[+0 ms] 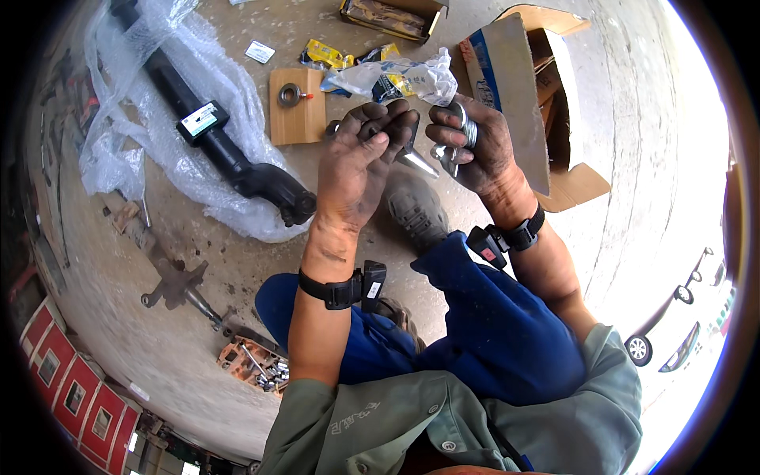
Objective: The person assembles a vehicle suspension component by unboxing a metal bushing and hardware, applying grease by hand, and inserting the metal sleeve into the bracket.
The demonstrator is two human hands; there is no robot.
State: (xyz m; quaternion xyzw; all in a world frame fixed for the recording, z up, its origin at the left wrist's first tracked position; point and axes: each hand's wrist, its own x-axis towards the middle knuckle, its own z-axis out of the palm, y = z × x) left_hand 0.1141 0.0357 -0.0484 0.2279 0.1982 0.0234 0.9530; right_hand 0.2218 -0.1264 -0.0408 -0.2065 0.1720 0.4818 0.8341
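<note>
My left hand [354, 170] is closed, palm up, with blackened fingers curled. A shiny metal pin [419, 162] sticks out beside its fingertips, its upper end hidden by them. Another bit of metal peeks out at the hand's left edge. To the right, my right hand [492, 142] is wrapped round a stack of silver metal rings [469, 131]; more bright metal shows below its fingers. Just beyond both hands lies a crumpled clear plastic bag [427, 77], close to my right fingertips. A steel bearing-like ring [289, 95] rests on a flat piece of brown cardboard [297, 131].
A black shaft [214, 142] lies on bubble wrap [198, 55] at the left. An opened cardboard box [507, 87] stands right. Yellow packets [324, 54] and a smaller box [388, 17] are at the back. A tray of sockets [257, 364] and a greasy metal part [176, 283] sit lower left.
</note>
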